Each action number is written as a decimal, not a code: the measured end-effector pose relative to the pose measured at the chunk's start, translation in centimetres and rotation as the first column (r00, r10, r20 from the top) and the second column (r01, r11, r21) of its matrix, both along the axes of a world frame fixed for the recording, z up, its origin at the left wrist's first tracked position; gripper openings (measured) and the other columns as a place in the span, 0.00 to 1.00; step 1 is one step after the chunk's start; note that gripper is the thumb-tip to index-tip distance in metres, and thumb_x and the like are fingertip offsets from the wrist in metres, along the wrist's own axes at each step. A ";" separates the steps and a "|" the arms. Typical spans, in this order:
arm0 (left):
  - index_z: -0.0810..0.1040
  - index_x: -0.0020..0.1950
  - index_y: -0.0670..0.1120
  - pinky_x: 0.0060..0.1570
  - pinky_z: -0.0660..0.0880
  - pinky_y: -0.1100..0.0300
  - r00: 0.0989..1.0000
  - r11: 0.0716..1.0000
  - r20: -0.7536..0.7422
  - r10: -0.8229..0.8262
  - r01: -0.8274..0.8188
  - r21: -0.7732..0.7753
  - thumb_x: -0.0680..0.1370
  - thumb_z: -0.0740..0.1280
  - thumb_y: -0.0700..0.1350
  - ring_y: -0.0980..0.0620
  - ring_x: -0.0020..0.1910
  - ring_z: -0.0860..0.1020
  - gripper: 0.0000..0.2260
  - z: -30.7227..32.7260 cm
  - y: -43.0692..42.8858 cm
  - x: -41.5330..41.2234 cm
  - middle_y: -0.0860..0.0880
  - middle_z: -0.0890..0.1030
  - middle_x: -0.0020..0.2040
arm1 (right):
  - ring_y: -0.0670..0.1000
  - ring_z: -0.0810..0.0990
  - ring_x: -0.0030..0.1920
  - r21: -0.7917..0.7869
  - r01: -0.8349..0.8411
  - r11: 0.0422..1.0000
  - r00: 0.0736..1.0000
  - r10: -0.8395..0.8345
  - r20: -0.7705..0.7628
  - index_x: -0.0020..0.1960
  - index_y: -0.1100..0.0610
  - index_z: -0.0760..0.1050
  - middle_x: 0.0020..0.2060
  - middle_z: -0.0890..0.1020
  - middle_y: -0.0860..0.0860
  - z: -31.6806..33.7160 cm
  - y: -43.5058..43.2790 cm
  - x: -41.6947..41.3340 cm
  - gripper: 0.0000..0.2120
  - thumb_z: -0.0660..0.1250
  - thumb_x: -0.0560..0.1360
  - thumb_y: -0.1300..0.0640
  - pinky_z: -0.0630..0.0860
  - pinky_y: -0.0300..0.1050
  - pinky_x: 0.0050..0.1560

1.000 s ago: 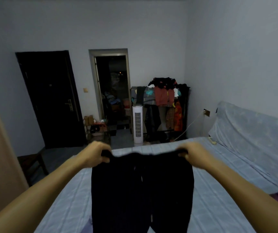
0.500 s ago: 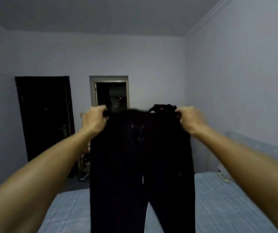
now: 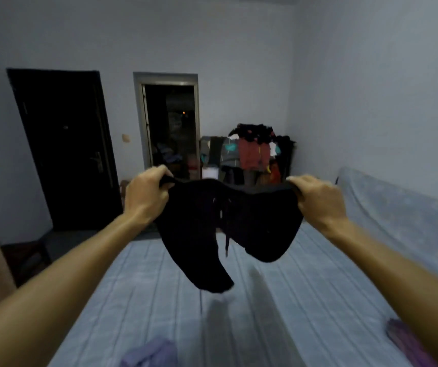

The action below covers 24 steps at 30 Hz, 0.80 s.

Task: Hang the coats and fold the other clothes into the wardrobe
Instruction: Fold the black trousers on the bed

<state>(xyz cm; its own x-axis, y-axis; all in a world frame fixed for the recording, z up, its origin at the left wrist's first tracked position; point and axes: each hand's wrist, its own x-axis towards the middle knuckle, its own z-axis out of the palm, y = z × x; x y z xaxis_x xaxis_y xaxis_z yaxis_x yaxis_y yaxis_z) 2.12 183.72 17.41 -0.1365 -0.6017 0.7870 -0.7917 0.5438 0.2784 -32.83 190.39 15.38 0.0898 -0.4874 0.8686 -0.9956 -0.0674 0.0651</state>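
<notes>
Room was pretty dim: pale walls (image 3: 239,49), a black door (image 3: 61,149) beside an open doorway (image 3: 171,123), striped blue bed (image 3: 146,300) below.

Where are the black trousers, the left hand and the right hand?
black trousers (image 3: 194,223), head view, cloth below the waistband.
left hand (image 3: 146,196), head view, back of hand.
right hand (image 3: 318,201), head view, back of hand.

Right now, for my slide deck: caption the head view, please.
The left hand and right hand hold black trousers by the waistband above the bed.
</notes>
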 end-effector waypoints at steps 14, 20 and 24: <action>0.80 0.47 0.56 0.45 0.75 0.58 0.912 0.581 0.167 -0.375 0.091 0.809 0.71 0.69 0.43 0.49 0.47 0.80 0.09 -32.6 26.0 5.8 0.51 0.83 0.46 | 0.60 0.82 0.39 0.765 -0.010 0.644 0.978 -0.152 0.140 0.51 0.53 0.82 0.42 0.84 0.54 -29.5 30.2 4.8 0.15 0.71 0.66 0.63 0.77 0.49 0.36; 0.82 0.54 0.54 0.47 0.74 0.58 0.818 0.498 0.271 -0.507 0.021 0.867 0.73 0.69 0.43 0.50 0.53 0.79 0.12 -39.7 36.7 6.5 0.53 0.82 0.53 | 0.54 0.80 0.49 0.933 0.009 0.360 0.981 -0.183 0.061 0.61 0.46 0.78 0.52 0.82 0.50 -37.2 41.0 6.4 0.19 0.62 0.74 0.63 0.73 0.44 0.45; 0.79 0.59 0.56 0.45 0.71 0.61 0.766 0.466 0.366 -0.529 -0.098 0.879 0.77 0.64 0.42 0.51 0.54 0.77 0.14 -44.4 43.6 6.8 0.53 0.78 0.55 | 0.54 0.81 0.50 0.935 -0.073 0.347 0.977 -0.164 0.137 0.60 0.45 0.79 0.55 0.82 0.50 -42.6 47.0 6.9 0.18 0.63 0.76 0.62 0.76 0.44 0.48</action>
